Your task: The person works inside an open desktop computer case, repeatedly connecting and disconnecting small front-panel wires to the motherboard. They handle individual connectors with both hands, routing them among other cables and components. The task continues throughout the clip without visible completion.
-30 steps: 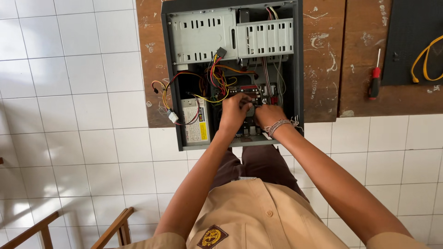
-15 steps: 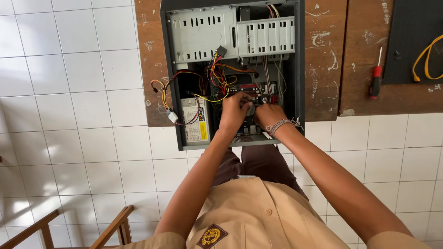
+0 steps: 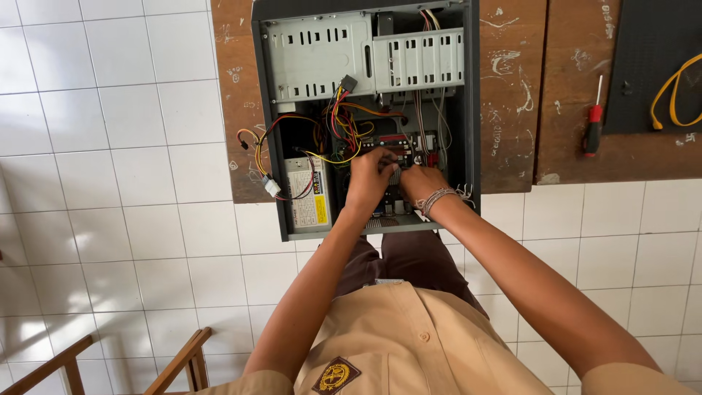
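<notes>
I've got both hands in the open PC case: left hand & right hand fingers pinched together at the motherboard, can't tell on what

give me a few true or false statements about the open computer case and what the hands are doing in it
1. Both hands are inside the open computer case. True: the left hand and right hand meet low on the board.
2. The right hand holds the red-handled screwdriver. False: it lies untouched on the wooden table, right of the case.
3. A bracelet is on the right wrist. True.
4. The case's side panel is closed. False: it is off, showing bundled wires and the power supply.
5. A yellow cable lies on a dark mat. True.
</notes>
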